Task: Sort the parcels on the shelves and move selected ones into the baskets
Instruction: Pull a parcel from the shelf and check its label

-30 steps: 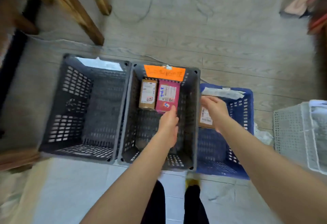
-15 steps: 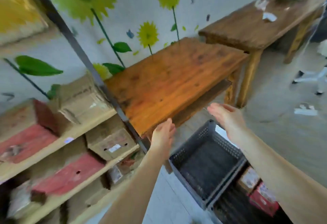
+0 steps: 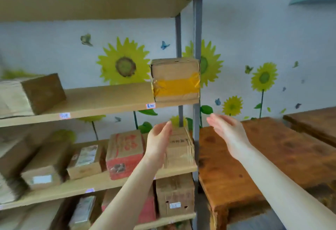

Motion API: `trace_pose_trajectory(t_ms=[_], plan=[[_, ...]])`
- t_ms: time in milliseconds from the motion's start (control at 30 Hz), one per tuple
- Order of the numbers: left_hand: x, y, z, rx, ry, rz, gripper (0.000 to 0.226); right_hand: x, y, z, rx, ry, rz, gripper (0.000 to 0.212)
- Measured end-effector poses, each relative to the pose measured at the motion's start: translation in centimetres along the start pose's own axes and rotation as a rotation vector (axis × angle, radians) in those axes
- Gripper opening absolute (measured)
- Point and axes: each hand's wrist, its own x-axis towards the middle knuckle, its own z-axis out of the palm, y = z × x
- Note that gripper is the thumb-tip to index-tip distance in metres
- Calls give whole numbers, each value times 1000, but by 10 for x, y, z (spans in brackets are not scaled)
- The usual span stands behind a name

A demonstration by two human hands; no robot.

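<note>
The left hand (image 3: 158,142) and the right hand (image 3: 227,129) hold nothing, fingers straight, raised below the cardboard box with yellow tape (image 3: 175,80) at the right end of the middle shelf (image 3: 101,98) — a picking step, I think — next they must hold its two sides.

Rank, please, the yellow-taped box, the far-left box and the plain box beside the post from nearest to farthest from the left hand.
1. Plain box, directly behind the left hand.
2. Yellow-taped box, one level up, at the right end.
3. Far-left box, on that same upper level, at the left end.
</note>
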Motion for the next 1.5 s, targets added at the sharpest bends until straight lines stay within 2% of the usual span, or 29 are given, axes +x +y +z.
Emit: trace_pose_trajectory(t_ms=[100,200,267,300,367,467,533,633,733,767,867,967,1067,1133,1267,1333,1400,1467,1500], plan=[[32,23,-29,55,28,97,23,24,-7,37,-30,20,-68,17],[64,39,-45,74,45,152,8,44,-11,65,-57,106,-166,13],[84,45,-47,89,60,189,7,59,-16,79,-81,188,-262,10],[93,48,-46,106,66,209,16,67,-20,85,-93,232,-312,11],[107,53,-40,165,62,258,34,83,-30,94,-139,324,-414,19],[125,57,-32,234,27,296,13,111,-46,97,-299,416,-523,39],[132,59,-24,283,11,293,28,128,-58,96,-309,375,-458,53],[133,62,-17,257,-17,278,24,143,-73,97,-178,263,-171,71],[131,63,-19,114,-35,244,53,148,-86,95,-41,218,40,84],[128,67,-20,55,-12,287,51,148,-89,94,42,205,61,77],[114,87,-24,-69,120,464,35,141,-94,93,267,143,58,27],[99,102,-33,9,258,640,22,136,-76,97,367,43,134,21],[87,104,-42,143,337,756,27,129,-47,105,385,-53,229,21],[82,99,-47,231,344,803,31,122,-33,109,288,-74,215,24],[74,93,-50,355,293,877,33,122,-34,109,-71,78,-57,23],[70,92,-46,429,241,922,33,116,-50,108,43,61,-128,29],[67,89,-41,472,147,956,35,112,-67,107,142,-47,-148,47],[64,88,-37,388,48,922,39,107,-78,104,55,-138,-183,64],[63,88,-37,282,23,882,40,105,-81,100,12,-159,-185,60]])
